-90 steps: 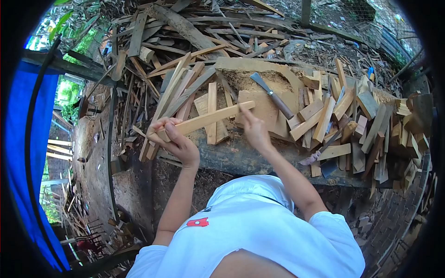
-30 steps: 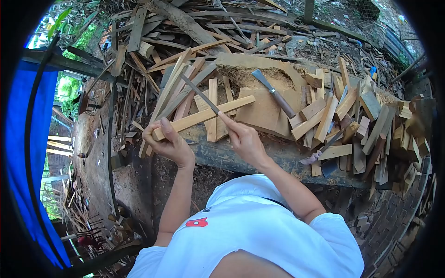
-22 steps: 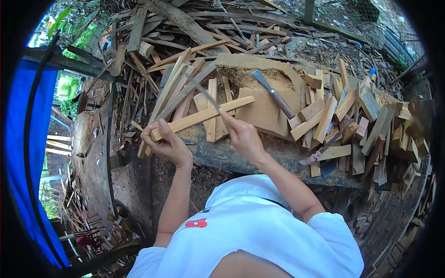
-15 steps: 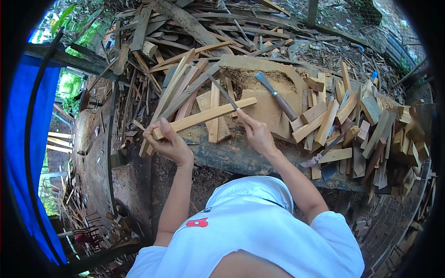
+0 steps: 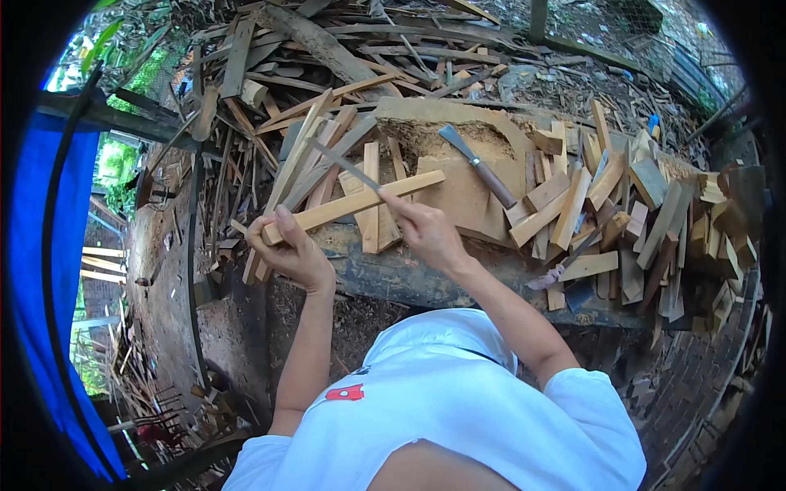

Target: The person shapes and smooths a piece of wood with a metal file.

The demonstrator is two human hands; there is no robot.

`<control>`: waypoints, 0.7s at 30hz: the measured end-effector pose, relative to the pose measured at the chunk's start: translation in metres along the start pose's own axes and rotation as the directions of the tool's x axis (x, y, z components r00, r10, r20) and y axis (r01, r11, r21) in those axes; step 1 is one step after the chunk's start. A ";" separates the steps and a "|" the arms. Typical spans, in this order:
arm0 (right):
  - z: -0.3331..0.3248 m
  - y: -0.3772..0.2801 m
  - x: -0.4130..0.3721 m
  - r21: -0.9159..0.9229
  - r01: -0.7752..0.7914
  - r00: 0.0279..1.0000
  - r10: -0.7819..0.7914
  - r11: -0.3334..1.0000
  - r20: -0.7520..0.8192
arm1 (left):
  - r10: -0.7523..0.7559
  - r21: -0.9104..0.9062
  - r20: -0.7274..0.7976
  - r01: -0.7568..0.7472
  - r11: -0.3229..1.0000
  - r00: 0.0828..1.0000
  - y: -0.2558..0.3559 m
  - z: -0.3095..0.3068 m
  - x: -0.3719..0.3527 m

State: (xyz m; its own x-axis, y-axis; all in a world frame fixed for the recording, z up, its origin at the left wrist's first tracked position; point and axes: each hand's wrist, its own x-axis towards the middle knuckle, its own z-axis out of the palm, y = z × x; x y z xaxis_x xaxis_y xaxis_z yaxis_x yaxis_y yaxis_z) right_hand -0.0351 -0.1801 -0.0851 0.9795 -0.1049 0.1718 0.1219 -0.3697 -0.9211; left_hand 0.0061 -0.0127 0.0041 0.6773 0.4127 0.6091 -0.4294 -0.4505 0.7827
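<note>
Holding a wooden stick [image 5: 360, 200] mid-frame, the left hand [image 5: 288, 252] is wrapped tight round its end. The right hand [image 5: 424, 231] pinches a thin metal blade [image 5: 340, 161] across it. The red mark [image 5: 342, 393] on the shirt [image 5: 458, 409] is too small to read.

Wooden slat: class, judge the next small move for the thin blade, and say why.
Probably draw the thin blade back across the wooden slat: the right hand holds it crossing the slat's top edge, while the left hand steadies the slat's near end.
</note>
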 end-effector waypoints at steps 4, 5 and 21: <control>0.011 0.040 -0.004 0.014 0.077 0.994 -0.076 0.997 -0.081 | 0.035 0.015 0.000 -0.035 0.999 0.999 -0.006 -0.001 0.004; 0.006 0.053 -0.008 0.009 -0.028 0.996 0.028 1.000 -0.082 | 0.037 0.015 -0.013 -0.037 0.999 0.999 -0.009 -0.003 0.005; -0.006 0.030 -0.004 0.040 -0.339 0.940 0.336 0.940 0.058 | -0.053 -0.020 -0.037 0.052 0.998 0.998 -0.011 -0.002 0.007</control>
State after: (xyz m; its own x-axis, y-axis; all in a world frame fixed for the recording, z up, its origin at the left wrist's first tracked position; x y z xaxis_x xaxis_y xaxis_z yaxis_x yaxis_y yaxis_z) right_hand -0.0367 -0.1965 -0.1118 0.9710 -0.1697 -0.1684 -0.2108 -0.2755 -0.9379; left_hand 0.0139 -0.0031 -0.0001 0.6766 0.4646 0.5712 -0.4054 -0.4125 0.8157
